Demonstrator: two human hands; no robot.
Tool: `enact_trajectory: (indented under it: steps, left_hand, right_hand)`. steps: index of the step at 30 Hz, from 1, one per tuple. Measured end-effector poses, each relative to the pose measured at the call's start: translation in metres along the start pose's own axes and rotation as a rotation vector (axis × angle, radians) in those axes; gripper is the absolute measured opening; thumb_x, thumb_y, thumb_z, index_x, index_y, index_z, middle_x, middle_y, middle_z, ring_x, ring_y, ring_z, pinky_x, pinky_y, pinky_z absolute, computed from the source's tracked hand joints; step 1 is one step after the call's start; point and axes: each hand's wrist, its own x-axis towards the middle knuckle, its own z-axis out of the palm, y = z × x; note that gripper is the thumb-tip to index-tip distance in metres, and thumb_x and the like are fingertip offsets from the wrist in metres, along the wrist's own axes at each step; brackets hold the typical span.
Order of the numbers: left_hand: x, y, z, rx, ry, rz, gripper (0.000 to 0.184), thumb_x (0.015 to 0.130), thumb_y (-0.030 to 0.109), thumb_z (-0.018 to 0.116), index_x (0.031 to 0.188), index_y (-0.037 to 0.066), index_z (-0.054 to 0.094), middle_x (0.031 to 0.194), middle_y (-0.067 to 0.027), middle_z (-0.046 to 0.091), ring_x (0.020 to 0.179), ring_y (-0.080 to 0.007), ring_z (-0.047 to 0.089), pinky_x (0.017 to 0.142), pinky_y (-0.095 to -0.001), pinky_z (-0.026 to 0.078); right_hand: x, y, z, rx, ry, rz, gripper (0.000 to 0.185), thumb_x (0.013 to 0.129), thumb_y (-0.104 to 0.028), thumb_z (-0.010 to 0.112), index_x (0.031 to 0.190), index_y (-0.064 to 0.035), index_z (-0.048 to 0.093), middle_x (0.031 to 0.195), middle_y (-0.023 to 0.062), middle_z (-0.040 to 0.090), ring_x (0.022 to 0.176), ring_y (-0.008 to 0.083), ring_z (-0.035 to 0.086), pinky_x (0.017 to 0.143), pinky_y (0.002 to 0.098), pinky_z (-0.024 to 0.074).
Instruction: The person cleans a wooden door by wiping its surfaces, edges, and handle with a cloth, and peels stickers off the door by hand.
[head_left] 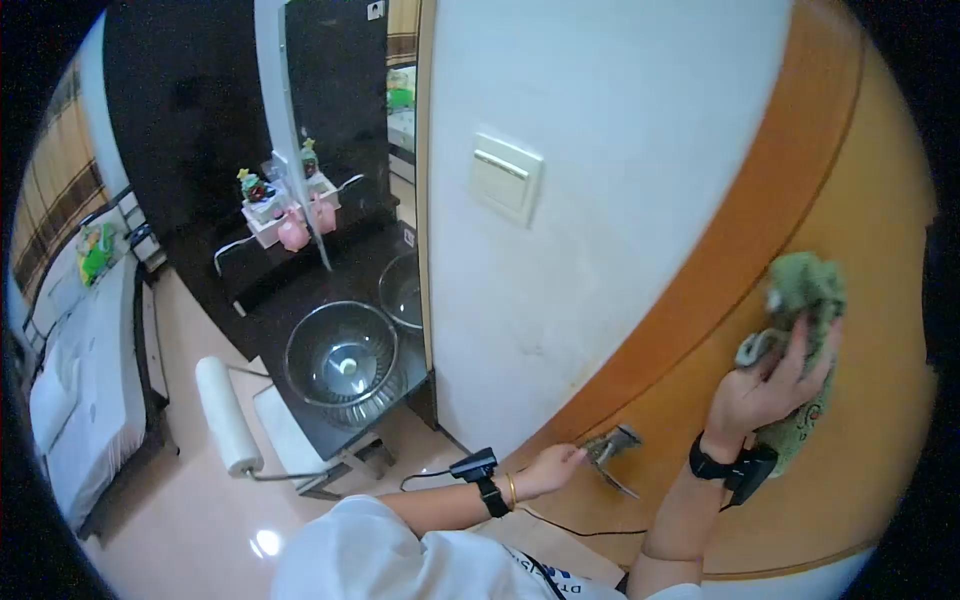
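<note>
My right hand [765,400] is closed on a green cloth [805,285], which lies bunched against the orange-brown wooden door [860,200]. Part of the cloth hangs below the hand, and a black band with a device is strapped round that wrist. Lower down, the fingers of my left hand [550,472] are pinched at the near end of a metal door handle [612,442]. Their exact hold is small and partly hidden. A gold bangle and a black strapped device sit on the left wrist.
A light switch [507,180] is on the white wall [600,90]. To the left, a glass bowl [342,355] stands on a dark dressing table before a mirror, beside a white-padded chair [225,415]. A bed [95,370] stands far left. A black cable [580,531] runs near my arms.
</note>
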Motion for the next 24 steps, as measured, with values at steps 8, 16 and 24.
enact_trajectory:
  steps: [8, 16, 24]
  left_hand:
    - [0.033, -0.007, 0.035, -0.589, -0.171, 0.019, 0.044, 0.107, 0.045, 0.048, 0.091, 0.007, 0.065, 0.064, 0.0059, 0.043, 0.058, -0.0074, 0.038, 0.052, -0.0298, 0.034]
    - [0.001, 0.031, 0.013, -0.733, -0.25, -0.153, 0.041, 0.105, 0.05, 0.052, 0.088, 0.015, 0.062, 0.065, 0.0078, 0.044, 0.056, -0.0063, 0.036, 0.049, -0.0267, 0.028]
    - [-0.002, 0.037, 0.012, -0.824, -0.3, -0.152, 0.037, 0.107, 0.039, 0.047, 0.102, 0.009, 0.068, 0.077, 0.003, 0.06, 0.065, -0.0088, 0.053, 0.054, -0.0273, 0.038]
  right_hand:
    - [-0.101, -0.007, -0.008, 0.026, -0.22, -0.24, 0.024, 0.094, -0.015, 0.064, 0.116, -0.0081, 0.07, 0.142, 0.0229, 0.054, 0.131, 0.0436, 0.049, 0.108, 0.0533, 0.0402]
    - [-0.186, -0.021, -0.062, 0.105, -0.594, 0.015, 0.022, 0.081, -0.002, 0.067, 0.102, -0.0065, 0.073, 0.135, 0.0223, 0.054, 0.115, 0.0396, 0.052, 0.099, 0.0496, 0.0419]
    - [-0.21, -0.082, -0.101, 0.142, -0.831, 0.392, 0.025, 0.093, -0.008, 0.062, 0.117, -0.0025, 0.063, 0.135, 0.0231, 0.052, 0.119, 0.0447, 0.054, 0.099, 0.0498, 0.0456]
